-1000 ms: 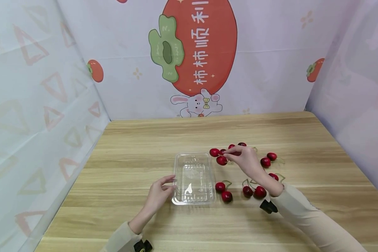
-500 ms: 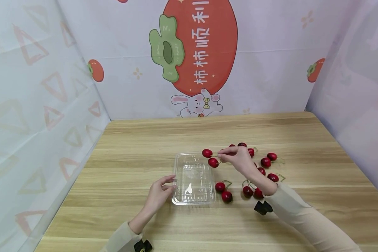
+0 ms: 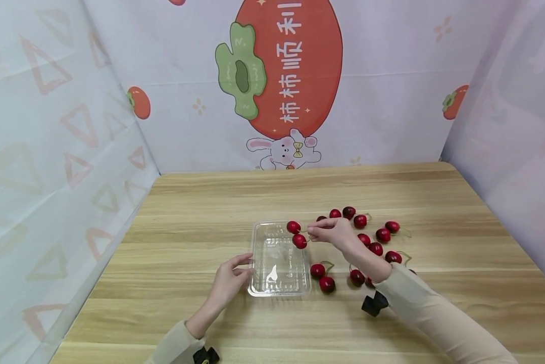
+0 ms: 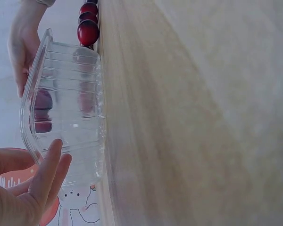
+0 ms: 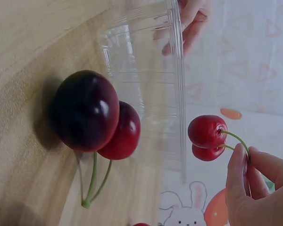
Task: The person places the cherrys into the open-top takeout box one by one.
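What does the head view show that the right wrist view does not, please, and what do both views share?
Only the head view shows the whole wooden table, the scatter of loose red cherries to the right of the tray, and the persimmon-printed backdrop in full.

Only the right wrist view shows, close up, the joined green stems of a dark red cherry pair lying beside the tray.

Both show the clear plastic tray, the left hand at its far edge, and the right hand pinching a stemmed pair of red cherries above the rim.

Both arms in beige long sleeves point(image 3: 436, 313); small black device point(image 3: 373, 304), likely wrist camera, under each cuff; hands bare.
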`<control>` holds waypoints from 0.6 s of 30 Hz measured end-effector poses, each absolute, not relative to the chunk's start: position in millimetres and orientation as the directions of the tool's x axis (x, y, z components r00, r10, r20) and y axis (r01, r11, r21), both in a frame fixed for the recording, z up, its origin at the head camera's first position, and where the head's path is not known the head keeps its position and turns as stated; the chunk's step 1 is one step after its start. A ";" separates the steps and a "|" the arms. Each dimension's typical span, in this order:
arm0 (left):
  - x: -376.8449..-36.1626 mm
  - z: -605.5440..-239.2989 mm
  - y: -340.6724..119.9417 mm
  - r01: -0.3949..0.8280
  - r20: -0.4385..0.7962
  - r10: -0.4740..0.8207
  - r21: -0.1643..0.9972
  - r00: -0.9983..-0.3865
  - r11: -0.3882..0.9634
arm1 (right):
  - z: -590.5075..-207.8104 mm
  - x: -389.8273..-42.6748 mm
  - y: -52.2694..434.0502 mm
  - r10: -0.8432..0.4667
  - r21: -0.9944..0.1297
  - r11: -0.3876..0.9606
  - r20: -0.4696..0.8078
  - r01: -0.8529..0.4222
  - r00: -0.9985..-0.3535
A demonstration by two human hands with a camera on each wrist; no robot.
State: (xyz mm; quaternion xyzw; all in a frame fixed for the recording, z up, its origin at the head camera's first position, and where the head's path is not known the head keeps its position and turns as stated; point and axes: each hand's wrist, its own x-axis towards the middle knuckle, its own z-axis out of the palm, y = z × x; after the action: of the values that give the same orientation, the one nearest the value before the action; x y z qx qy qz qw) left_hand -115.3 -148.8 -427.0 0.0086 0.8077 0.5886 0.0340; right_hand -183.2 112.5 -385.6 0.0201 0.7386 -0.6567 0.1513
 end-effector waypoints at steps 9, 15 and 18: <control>-113.3 -423.3 -147.9 -0.031 -0.049 0.053 0.953 -0.997 0.303 | -395.5 -186.0 106.0 -0.192 -0.960 0.087 -0.279 0.267 -0.941; -112.0 -421.3 -147.2 -0.022 -0.040 0.052 0.952 -0.998 0.306 | -398.9 -185.3 102.6 -0.214 -0.957 0.088 -0.290 0.277 -0.933; -112.3 -422.3 -147.1 -0.022 -0.040 0.051 0.951 -0.998 0.309 | -399.4 -184.9 101.2 -0.219 -0.954 0.095 -0.299 0.285 -0.929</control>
State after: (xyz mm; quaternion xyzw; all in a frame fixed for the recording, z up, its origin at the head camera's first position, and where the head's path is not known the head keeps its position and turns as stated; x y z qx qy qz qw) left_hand -112.3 -147.1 -422.3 0.0091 0.8086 0.5875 0.0311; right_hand -184.9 101.2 -399.4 0.0228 0.7156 -0.6725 0.1875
